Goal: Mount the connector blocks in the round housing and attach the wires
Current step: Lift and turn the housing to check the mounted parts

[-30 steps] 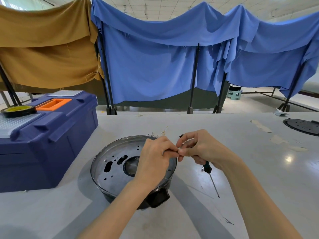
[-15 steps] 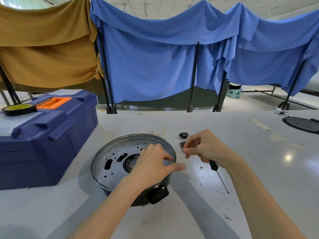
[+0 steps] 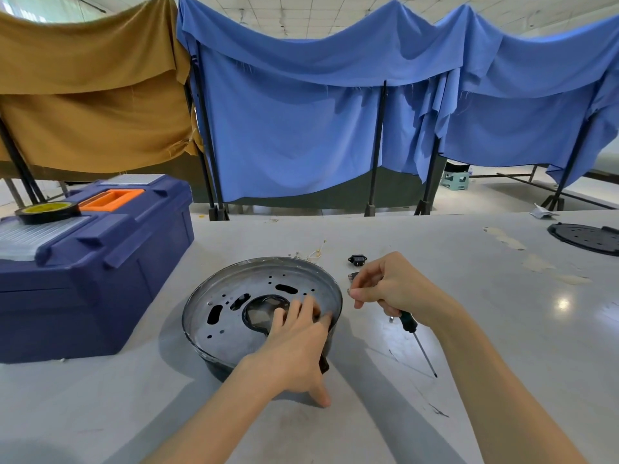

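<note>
Right grip [image 3: 392,289] clenches one screwdriver [image 3: 409,324]; left grip [image 3: 294,343], released, has dropped onto the one round housing [image 3: 234,296]. Two connector blocks [image 3: 357,260] lie on the surface [image 3: 502,329].

1. Housing [image 3: 234,296] under fingers of left hand [image 3: 294,349]: bare metal, smooth, dull sheen.
2. Screwdriver [image 3: 409,324] below fingers of right hand [image 3: 392,289]: dark plastic handle, metal shaft.
3. Table [image 3: 502,329] beyond fingertips [image 3: 357,298]: smooth, glossy, scuffed patches.
</note>
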Available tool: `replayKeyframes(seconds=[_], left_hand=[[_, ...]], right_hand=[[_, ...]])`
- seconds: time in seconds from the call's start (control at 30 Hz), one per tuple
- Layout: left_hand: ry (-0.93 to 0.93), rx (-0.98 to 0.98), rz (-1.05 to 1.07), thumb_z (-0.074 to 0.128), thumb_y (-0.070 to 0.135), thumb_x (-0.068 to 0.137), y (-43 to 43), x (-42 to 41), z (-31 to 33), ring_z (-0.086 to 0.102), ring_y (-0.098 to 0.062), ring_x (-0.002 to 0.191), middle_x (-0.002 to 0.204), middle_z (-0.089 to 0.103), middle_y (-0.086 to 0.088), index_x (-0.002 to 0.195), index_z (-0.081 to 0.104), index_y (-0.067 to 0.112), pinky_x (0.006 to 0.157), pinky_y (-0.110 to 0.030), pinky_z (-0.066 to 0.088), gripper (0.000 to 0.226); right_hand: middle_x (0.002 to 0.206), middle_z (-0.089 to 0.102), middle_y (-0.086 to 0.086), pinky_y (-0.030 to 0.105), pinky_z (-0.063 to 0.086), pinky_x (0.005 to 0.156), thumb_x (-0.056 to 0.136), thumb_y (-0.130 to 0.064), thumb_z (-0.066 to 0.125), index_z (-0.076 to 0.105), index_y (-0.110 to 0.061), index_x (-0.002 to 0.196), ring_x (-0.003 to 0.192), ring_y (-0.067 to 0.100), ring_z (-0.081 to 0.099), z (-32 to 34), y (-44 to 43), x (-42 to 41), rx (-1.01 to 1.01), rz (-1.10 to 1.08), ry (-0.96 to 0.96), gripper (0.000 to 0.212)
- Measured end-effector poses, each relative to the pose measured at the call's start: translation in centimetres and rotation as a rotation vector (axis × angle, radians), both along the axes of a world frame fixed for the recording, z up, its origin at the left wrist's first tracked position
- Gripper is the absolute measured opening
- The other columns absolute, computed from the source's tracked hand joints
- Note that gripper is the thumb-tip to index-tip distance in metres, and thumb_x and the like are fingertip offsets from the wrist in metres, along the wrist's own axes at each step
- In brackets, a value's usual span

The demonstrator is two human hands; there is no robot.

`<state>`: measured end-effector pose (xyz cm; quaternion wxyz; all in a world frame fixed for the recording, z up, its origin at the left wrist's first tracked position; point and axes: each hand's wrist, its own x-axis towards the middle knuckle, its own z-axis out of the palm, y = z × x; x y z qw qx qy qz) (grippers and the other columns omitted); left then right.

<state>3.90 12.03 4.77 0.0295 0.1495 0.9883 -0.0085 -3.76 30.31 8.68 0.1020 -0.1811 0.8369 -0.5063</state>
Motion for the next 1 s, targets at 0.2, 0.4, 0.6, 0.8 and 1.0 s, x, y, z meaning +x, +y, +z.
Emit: replayKeyframes(seconds=[0.2,0.4,0.6,0.8,1.0], left_hand=[[0.125,-0.025,-0.008,0.069,0.022,0.066,0.2,0.4,-0.3,0.031,-0.025,0.111,0.121,0.033,-0.005,0.125,0.042,0.013,0.099,-0.037,0.029,0.066],[0.179,-0.024,-0.025,0.064,0.02,0.067,0.3,0.3,-0.6,0.032,-0.024,0.108,0.114,0.033,-0.004,0.112,0.049,0.013,0.098,-0.038,0.029,0.048],[0.157,0.083,-0.035,0.066,0.02,0.064,0.1,-1.1,0.9,0.034,-0.018,0.104,0.114,0.036,0.002,0.093,0.053,0.011,0.09,-0.032,0.026,0.033],[-0.016,0.327,0.039,0.076,0.027,0.065,-1.0,-2.0,6.0,0.04,-0.016,0.103,0.121,0.041,0.005,0.118,0.052,0.011,0.096,-0.034,0.037,0.06],[-0.101,0.842,0.129,0.08,0.011,0.058,-3.2,-1.2,11.8,0.065,-0.021,0.082,0.09,0.067,-0.001,0.108,0.06,0.02,0.068,-0.024,0.052,0.054]], right_hand=[[0.069,0.073,0.011,0.028,0.029,0.044,0.085,-0.005,0.073,0.07,0.0,0.078,0.036,0.017,0.029,-0.1,0.0,0.2,0.004,0.0,0.008,0.01],[0.07,0.073,0.012,0.027,0.028,0.043,0.086,-0.004,0.073,0.069,0.003,0.08,0.038,0.018,0.029,-0.3,0.1,0.4,0.015,-0.019,-0.013,0.01],[0.068,0.073,0.01,0.025,0.029,0.042,0.086,-0.003,0.071,0.07,0.001,0.078,0.033,0.015,0.03,-0.2,0.4,0.1,0.063,-0.062,0.005,0.009],[0.069,0.074,0.008,0.019,0.032,0.038,0.088,-0.007,0.071,0.07,-0.003,0.078,0.033,0.013,0.034,0.3,0.7,0.0,0.078,-0.09,-0.011,0.011],[0.071,0.073,0.011,0.023,0.028,0.04,0.089,-0.007,0.069,0.071,-0.001,0.082,0.039,0.015,0.033,1.4,0.6,0.4,-0.046,-0.067,0.002,0.009]])
